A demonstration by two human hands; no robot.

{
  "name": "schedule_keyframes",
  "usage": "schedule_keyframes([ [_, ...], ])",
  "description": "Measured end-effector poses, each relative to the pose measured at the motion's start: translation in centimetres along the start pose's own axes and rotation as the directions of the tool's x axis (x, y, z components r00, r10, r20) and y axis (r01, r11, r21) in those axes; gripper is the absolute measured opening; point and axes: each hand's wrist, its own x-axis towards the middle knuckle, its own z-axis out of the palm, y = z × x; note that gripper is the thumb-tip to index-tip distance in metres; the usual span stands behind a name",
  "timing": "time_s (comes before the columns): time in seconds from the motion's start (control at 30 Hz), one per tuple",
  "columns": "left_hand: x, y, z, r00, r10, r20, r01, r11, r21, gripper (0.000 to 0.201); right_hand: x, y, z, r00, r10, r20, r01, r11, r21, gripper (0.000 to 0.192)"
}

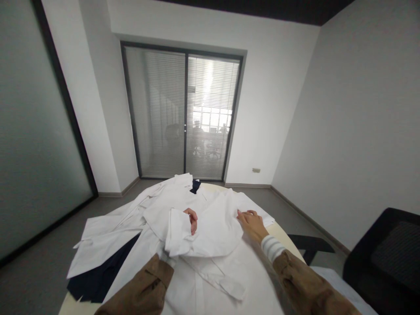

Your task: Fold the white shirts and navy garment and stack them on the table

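A white long-sleeved shirt [213, 232] lies spread and rumpled before me. My left hand [192, 221] is mostly covered by its cuff [177, 232]; only curled fingers show at the cuff's right side, against the cloth. My right hand [252, 223] lies palm down at the right part of the shirt, its bent fingertips closed on a fold. Between and below my hands, a narrow white cloth strip [226, 282] rests on more white fabric. My left palm and thumb are hidden.
More white clothing [108, 227] and dark navy cloth [101, 271] hang over the left side of the pale round table [288, 243]. A black office chair [383, 262] stands at the right. Glass panels with blinds [157, 118] are ahead.
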Motion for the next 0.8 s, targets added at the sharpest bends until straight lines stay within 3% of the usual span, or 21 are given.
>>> schedule_keyframes([
  [0.07,0.5,1.5,-1.1,0.975,-0.101,0.197,0.099,0.995,0.018,0.097,0.5,-0.2,0.1,0.999,0.045,0.031,-0.044,0.999,-0.016,0.052],
  [0.17,0.7,2.4,-2.1,0.881,-0.251,0.401,0.223,0.968,0.117,0.081,1.4,-0.9,0.5,0.995,0.095,0.003,-0.094,0.992,-0.084,0.039],
  [0.23,0.5,1.8,-2.5,0.882,-0.286,0.374,0.194,0.945,0.265,0.061,1.9,-1.6,1.1,0.992,0.121,-0.020,-0.123,0.986,-0.115,0.044],
  [0.33,-0.2,0.0,-2.9,0.932,-0.189,0.310,-0.002,0.853,0.523,0.039,2.7,-2.4,1.7,0.987,0.158,-0.032,-0.161,0.977,-0.137,0.041],
  [0.4,-0.5,-1.4,-3.3,0.937,-0.144,0.318,-0.107,0.748,0.655,0.034,3.1,-2.6,1.7,0.981,0.189,-0.034,-0.192,0.969,-0.152,0.033],
  [0.47,-0.6,-2.5,-3.4,0.932,-0.165,0.323,-0.142,0.653,0.744,0.038,3.5,-2.3,1.2,0.974,0.224,-0.037,-0.227,0.960,-0.162,0.031],
  [0.6,-0.4,-3.4,-3.1,0.900,-0.212,0.381,-0.221,0.532,0.817,0.046,3.9,-0.5,-0.7,0.946,0.323,-0.032,-0.324,0.930,-0.175,0.036],
  [0.8,-0.3,-4.1,-1.8,0.872,-0.176,0.457,-0.321,0.498,0.806,0.046,3.3,1.1,-2.5,0.923,0.382,0.053,-0.358,0.900,-0.248,0.036],
])
